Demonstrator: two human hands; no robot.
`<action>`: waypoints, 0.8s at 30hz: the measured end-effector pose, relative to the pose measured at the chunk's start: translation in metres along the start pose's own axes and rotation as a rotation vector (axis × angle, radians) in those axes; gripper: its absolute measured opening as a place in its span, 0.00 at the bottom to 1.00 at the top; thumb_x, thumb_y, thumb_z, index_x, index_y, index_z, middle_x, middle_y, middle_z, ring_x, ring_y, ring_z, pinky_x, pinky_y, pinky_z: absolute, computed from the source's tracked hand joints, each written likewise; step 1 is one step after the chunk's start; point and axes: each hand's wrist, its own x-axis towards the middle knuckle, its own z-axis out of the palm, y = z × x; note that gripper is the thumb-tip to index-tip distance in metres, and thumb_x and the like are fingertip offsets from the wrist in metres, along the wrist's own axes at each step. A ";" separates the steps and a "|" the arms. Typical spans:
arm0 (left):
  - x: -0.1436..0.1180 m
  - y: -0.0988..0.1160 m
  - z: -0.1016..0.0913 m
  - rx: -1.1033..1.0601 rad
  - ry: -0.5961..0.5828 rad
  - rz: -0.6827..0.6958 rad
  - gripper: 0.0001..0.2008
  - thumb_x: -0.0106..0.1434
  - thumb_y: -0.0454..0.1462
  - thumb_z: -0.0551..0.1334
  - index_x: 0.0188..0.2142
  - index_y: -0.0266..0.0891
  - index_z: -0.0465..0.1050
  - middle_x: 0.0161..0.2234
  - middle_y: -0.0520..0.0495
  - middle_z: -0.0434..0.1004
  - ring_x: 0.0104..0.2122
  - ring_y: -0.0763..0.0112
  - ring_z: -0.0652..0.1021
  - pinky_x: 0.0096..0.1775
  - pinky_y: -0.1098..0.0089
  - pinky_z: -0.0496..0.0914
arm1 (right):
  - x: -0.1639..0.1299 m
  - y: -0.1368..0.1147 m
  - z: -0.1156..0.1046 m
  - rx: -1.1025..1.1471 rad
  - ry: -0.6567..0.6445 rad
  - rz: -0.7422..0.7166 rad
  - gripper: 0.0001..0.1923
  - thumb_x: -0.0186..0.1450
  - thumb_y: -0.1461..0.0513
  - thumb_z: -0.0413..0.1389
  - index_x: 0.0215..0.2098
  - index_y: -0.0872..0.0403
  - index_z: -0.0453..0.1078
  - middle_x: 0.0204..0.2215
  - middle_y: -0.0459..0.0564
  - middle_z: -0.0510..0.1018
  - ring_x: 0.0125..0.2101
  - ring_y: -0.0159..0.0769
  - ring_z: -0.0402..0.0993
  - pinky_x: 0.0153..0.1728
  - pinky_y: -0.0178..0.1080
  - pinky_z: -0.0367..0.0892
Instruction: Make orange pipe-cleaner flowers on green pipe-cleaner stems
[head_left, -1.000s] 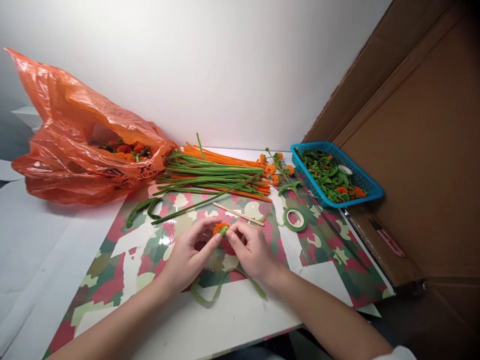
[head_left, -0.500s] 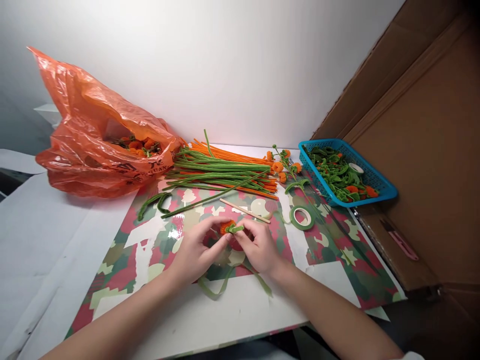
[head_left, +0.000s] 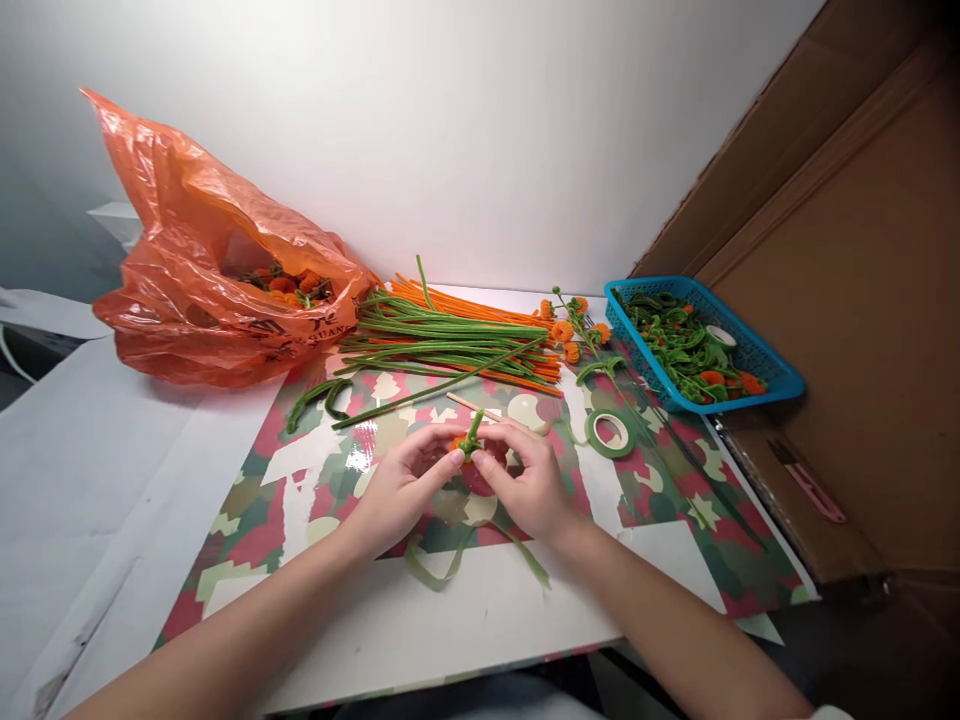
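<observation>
Between left hand (head_left: pixel 401 490) and right hand (head_left: pixel 532 482), pinched by both just above the table (head_left: pixel 450 630): small orange chenille flower (head_left: pixel 455 443) with short green stub (head_left: pixel 476 421). For neat work, support lightly, press the stub at its base, and avoid flattening the orange pile.

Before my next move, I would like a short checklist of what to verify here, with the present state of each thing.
1. Left hand holding the orange flower: ok.
2. Right hand at its green stem: ok.
3. Tape roll lying flat: ok.
4. Wooden stick fully visible: not ok, partly hidden.
5. Loose green strip separate from the flower: cannot tell.
</observation>
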 end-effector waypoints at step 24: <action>0.001 0.010 -0.003 0.010 -0.098 -0.192 0.15 0.63 0.48 0.59 0.34 0.38 0.71 0.26 0.53 0.70 0.25 0.74 0.71 0.31 0.73 0.67 | 0.007 0.003 -0.002 0.425 -0.052 0.275 0.06 0.61 0.58 0.59 0.30 0.53 0.74 0.28 0.45 0.75 0.31 0.31 0.71 0.34 0.34 0.68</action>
